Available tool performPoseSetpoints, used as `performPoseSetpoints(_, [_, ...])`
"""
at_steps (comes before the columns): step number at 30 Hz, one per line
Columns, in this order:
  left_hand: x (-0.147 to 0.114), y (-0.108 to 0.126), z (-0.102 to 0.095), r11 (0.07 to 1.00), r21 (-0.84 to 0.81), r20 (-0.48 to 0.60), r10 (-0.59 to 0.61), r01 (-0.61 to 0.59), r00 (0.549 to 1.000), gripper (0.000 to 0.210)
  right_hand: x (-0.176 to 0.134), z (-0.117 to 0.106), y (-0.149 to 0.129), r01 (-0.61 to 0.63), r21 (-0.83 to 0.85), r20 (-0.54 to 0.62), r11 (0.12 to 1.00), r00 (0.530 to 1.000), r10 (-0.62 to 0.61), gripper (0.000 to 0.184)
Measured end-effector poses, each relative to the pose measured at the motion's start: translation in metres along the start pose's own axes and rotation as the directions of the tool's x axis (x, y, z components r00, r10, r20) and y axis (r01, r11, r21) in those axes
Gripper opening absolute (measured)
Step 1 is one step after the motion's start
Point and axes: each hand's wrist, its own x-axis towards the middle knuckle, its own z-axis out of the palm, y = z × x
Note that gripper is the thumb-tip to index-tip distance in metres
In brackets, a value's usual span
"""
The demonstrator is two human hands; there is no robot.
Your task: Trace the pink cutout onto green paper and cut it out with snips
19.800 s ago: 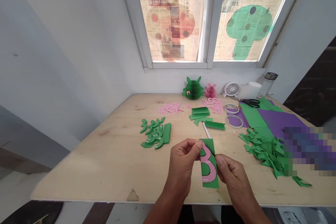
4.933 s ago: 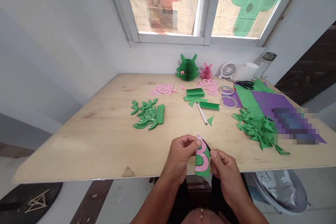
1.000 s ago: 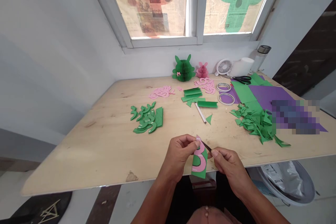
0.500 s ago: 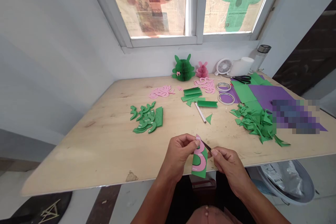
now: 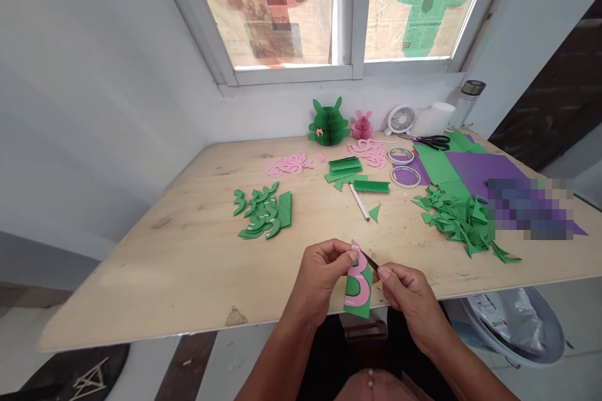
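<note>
Just over the table's front edge, my left hand [image 5: 324,276] pinches the top of a green paper strip [image 5: 365,311] and a pink paper cutout [image 5: 361,294] lying against it. The pink piece has a curved, scalloped shape like a 3, with short white strips on it. My right hand [image 5: 409,291] is closed around scissors [image 5: 370,261]. Their dark blades reach the upper right edge of the papers, while the fingers hide the handles.
Curved green cutouts [image 5: 263,213] lie left of centre, with pink cutouts [image 5: 289,164] behind. Green scraps [image 5: 458,216] are heaped on the right near purple paper [image 5: 484,169]. A white pen [image 5: 359,202], tape rolls [image 5: 405,177] and black-handled scissors [image 5: 435,142] lie farther back. Below sits a bin [image 5: 540,338].
Hardly anything differs. Both hands keep their grip and place, and the lower end of the paper strip has shifted very slightly.
</note>
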Motion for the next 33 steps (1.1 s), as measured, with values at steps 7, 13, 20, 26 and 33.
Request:
performPoseSetpoints(7, [0.001,0.001,0.001,1.000,0.000,0.013,0.012,-0.012,1.000,0.016,0.000,0.001,0.000,0.001,0.050,0.018,0.999,1.000,-0.002,0.041])
performPoseSetpoints(13, [0.001,0.004,0.002,1.000,-0.003,0.014,0.021,-0.021,1.000,0.016,0.000,0.001,0.001,0.020,0.033,0.013,0.999,1.000,-0.020,0.042])
performPoseSetpoints(20, [0.000,0.006,0.003,0.999,-0.004,0.030,0.032,-0.032,0.999,0.015,0.000,0.004,0.000,0.024,0.023,-0.003,0.999,1.000,-0.024,0.044])
performPoseSetpoints(26, [0.002,0.008,-0.001,0.999,0.017,0.049,0.027,-0.028,0.998,0.016,0.001,-0.006,-0.006,0.023,-0.046,0.031,0.999,0.999,-0.022,0.046])
performPoseSetpoints(33, [0.006,0.021,-0.009,0.995,0.066,0.161,-0.091,0.081,0.983,0.017,0.009,-0.031,-0.024,0.026,-0.242,0.130,0.970,0.992,0.006,0.048])
